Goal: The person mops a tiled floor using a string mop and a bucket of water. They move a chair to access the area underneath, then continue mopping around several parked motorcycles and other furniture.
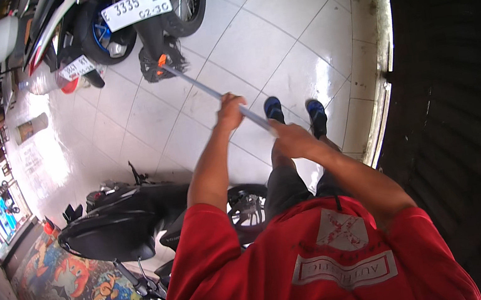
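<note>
Tiled floor (259, 35) around far motorbike (135, 8). Holding mop (196, 82), head (152, 69) low beside motorbike's rear. Fingers closed round handle (256, 119): left hand (230, 111) nearer motorbike, right hand (294, 140) farther back. Probably best: press evenly, sweep short, avoid bumping tyre (189, 28).

Held mop (198, 84), tiled floor (277, 26), parked motorcycles (116, 226)

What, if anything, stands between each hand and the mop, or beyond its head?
Nothing visible separates the left hand or right hand from the mop: both hold its pole. Just past its head, a motorbike stands in the way.
</note>
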Demonstrator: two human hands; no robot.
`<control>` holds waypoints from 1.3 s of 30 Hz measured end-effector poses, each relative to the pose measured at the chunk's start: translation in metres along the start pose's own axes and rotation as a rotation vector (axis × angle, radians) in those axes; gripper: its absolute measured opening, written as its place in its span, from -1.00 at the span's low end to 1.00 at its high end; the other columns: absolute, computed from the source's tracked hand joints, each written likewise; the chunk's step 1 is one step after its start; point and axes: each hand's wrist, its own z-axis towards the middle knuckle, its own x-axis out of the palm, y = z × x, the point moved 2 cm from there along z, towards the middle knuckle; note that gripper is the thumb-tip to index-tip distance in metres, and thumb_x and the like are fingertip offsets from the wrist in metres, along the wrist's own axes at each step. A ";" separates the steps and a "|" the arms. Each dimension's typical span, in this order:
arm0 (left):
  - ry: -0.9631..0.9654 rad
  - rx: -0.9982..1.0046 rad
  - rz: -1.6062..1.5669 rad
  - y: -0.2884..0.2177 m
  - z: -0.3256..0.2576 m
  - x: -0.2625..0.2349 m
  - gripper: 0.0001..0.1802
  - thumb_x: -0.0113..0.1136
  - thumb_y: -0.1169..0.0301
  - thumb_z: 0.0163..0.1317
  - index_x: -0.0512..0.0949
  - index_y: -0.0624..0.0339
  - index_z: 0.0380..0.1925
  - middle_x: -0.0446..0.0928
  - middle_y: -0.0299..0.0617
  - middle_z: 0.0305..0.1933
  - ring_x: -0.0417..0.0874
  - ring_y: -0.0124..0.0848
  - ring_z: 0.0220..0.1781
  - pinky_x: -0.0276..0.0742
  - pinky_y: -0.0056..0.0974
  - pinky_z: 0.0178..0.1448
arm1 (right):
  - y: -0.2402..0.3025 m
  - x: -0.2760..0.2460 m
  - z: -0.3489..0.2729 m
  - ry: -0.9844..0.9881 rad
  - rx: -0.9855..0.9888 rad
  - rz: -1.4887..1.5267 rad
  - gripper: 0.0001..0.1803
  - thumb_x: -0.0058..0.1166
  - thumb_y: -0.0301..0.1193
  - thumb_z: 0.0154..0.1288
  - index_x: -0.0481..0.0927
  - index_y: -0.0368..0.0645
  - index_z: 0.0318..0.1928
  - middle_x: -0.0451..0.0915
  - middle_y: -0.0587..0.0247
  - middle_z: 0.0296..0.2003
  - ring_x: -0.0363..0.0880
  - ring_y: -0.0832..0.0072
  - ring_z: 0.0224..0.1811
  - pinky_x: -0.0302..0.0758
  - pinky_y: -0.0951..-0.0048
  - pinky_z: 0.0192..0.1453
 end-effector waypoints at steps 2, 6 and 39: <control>-0.040 0.067 -0.217 -0.049 -0.013 0.037 -0.60 0.17 0.71 -0.22 0.59 -0.05 -0.37 0.52 -0.15 -0.22 0.45 -0.12 0.00 0.26 -0.10 0.15 | -0.040 -0.002 -0.054 -0.059 -0.101 -0.032 -0.36 -0.10 -0.48 0.14 0.19 -0.11 0.30 0.55 -0.37 -0.28 0.55 -0.23 -0.22 0.46 -0.10 -0.07; 0.149 0.188 -0.561 -0.237 -0.039 0.095 -0.61 0.28 0.53 -0.18 0.59 -0.06 -0.24 0.50 -0.06 -0.12 0.47 -0.03 0.03 0.27 0.06 0.20 | -0.088 -0.064 -0.224 -0.011 0.300 -0.159 -0.40 0.05 -0.30 0.17 0.32 -0.01 0.26 0.53 -0.14 0.00 0.51 -0.04 0.04 0.44 0.09 0.10; 0.704 0.493 -0.433 -0.381 -0.101 0.124 -0.70 0.33 0.48 -0.22 0.65 -0.15 -0.39 0.20 -0.19 0.35 -0.12 0.15 0.48 0.05 0.65 0.13 | -0.109 0.038 -0.429 -0.296 0.800 0.976 -0.40 -0.06 -0.44 0.36 0.16 -0.16 0.38 0.54 0.28 -0.34 0.44 0.59 -0.47 0.43 0.50 -0.37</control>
